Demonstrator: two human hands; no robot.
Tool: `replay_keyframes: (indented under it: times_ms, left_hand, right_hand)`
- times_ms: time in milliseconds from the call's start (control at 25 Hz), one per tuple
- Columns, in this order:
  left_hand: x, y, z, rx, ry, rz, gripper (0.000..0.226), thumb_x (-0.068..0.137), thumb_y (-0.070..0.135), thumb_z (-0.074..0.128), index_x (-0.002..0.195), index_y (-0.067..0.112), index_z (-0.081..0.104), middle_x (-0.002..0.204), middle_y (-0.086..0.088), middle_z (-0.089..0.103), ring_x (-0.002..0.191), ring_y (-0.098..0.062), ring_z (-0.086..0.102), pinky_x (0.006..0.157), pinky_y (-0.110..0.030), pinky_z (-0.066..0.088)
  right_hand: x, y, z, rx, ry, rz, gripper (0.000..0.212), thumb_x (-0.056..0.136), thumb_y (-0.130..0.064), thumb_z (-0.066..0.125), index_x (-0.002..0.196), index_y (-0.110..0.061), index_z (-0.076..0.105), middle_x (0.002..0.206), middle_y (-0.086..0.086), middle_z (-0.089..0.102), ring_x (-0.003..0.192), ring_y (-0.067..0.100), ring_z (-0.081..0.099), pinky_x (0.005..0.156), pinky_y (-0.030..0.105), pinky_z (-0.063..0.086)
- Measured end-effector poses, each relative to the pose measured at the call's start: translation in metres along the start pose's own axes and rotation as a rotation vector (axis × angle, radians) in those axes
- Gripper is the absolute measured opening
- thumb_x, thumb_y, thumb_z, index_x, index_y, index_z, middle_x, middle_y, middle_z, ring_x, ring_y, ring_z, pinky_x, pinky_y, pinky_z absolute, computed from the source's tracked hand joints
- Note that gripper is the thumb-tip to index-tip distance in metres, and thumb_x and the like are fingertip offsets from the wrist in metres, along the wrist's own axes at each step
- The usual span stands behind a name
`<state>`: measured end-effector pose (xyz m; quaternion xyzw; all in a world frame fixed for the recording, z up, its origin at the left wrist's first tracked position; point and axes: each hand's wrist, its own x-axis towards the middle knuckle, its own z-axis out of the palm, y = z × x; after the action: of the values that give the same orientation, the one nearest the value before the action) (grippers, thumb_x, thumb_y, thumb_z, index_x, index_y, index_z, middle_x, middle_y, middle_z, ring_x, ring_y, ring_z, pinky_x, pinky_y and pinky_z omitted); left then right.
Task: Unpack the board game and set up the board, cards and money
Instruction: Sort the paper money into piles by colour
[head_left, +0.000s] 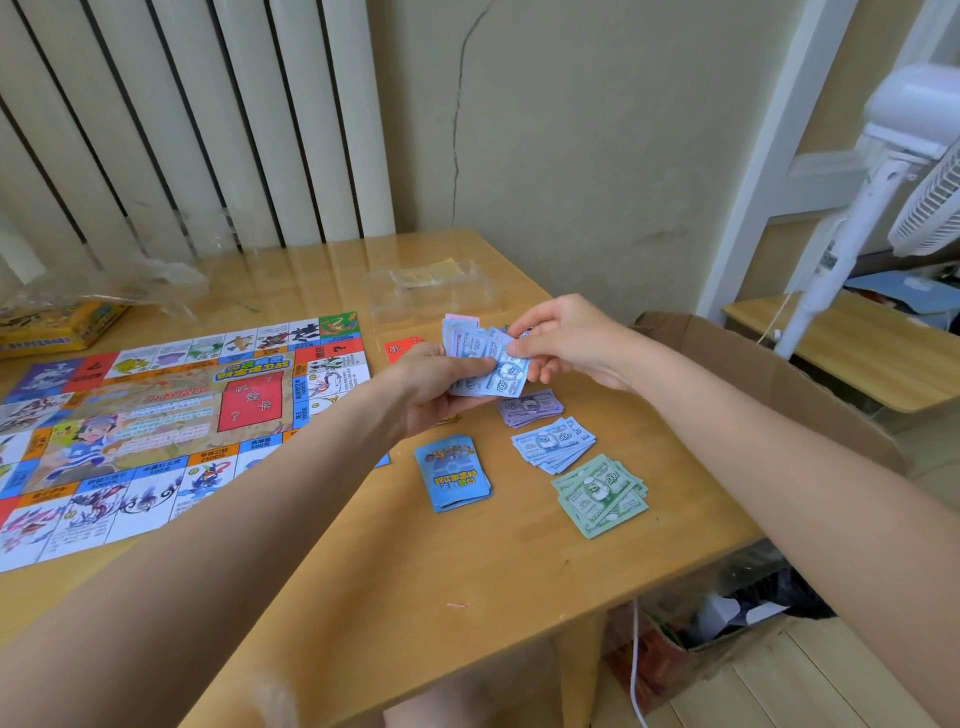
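Observation:
The colourful game board (156, 426) lies unfolded on the left of the wooden table (415, 582). My left hand (431, 384) grips a fanned bundle of blue and purple play money (480, 358) above the table. My right hand (566, 340) pinches the top blue note of that bundle. Below the hands lie three sorted money piles: purple (530, 407), blue (553, 444) and green (600, 493). A blue card deck (452, 473) sits face down left of the piles. A red card (400, 349) shows behind my left hand.
The yellow game box (57, 327) and crumpled clear plastic wrap (150, 280) sit at the table's back left. A clear plastic tray (431, 291) lies behind the hands. An open cardboard box (779, 374) stands right of the table, with a white fan (883, 171) beyond.

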<state>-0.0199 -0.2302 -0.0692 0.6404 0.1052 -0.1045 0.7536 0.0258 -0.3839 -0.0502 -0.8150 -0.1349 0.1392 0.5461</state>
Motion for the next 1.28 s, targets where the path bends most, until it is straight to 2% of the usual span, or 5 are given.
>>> replay_keyframes:
  times_ms: [240, 360, 560, 1040, 1280]
  left_hand:
    - [-0.004, 0.001, 0.0, -0.018, -0.024, 0.034, 0.009, 0.093, 0.007, 0.052, 0.097, 0.005, 0.06, 0.087, -0.008, 0.066, 0.067, -0.011, 0.068, 0.059, -0.022, 0.058]
    - [-0.004, 0.004, -0.003, -0.111, -0.118, 0.037, 0.017, 0.096, 0.001, 0.041, 0.1, 0.001, 0.058, 0.091, -0.011, 0.066, 0.072, -0.015, 0.07, 0.064, -0.025, 0.059]
    - [-0.001, -0.002, -0.004, 0.082, 0.017, 0.072, 0.025, 0.086, 0.004, 0.061, 0.111, 0.002, 0.062, 0.073, -0.002, 0.071, 0.057, -0.007, 0.068, 0.051, -0.018, 0.055]
    - [-0.013, 0.003, 0.002, 0.145, -0.061, -0.024, 0.01, 0.092, 0.001, 0.051, 0.092, 0.005, 0.06, 0.084, -0.01, 0.066, 0.063, -0.013, 0.067, 0.058, -0.025, 0.058]
    - [-0.025, -0.007, 0.004, 0.25, -0.075, -0.074, 0.012, 0.093, -0.003, 0.047, 0.089, 0.003, 0.056, 0.084, -0.016, 0.066, 0.058, -0.019, 0.069, 0.06, -0.031, 0.058]
  right_hand:
    - [-0.003, 0.002, -0.006, -0.07, -0.01, 0.007, 0.008, 0.082, -0.002, 0.067, 0.081, -0.002, 0.059, 0.044, 0.0, 0.059, 0.038, 0.004, 0.054, 0.041, 0.015, 0.044]
    - [-0.002, 0.005, -0.008, -0.052, -0.002, -0.007, 0.01, 0.081, -0.003, 0.069, 0.082, -0.003, 0.059, 0.045, -0.001, 0.06, 0.039, 0.005, 0.054, 0.041, 0.016, 0.044]
    - [-0.002, 0.003, -0.006, -0.042, -0.072, -0.046, 0.021, 0.08, -0.002, 0.069, 0.099, -0.002, 0.06, 0.063, 0.006, 0.064, 0.043, 0.006, 0.055, 0.043, 0.016, 0.046]
    - [-0.015, 0.009, -0.014, -0.167, -0.178, 0.125, 0.012, 0.089, -0.011, 0.06, 0.082, -0.002, 0.061, 0.058, 0.005, 0.064, 0.041, 0.006, 0.056, 0.041, 0.013, 0.044]
    - [-0.034, 0.033, -0.009, -0.317, 0.016, 0.195, 0.024, 0.088, -0.014, 0.062, 0.067, -0.005, 0.056, 0.056, 0.007, 0.053, 0.034, 0.007, 0.046, 0.031, 0.015, 0.03]
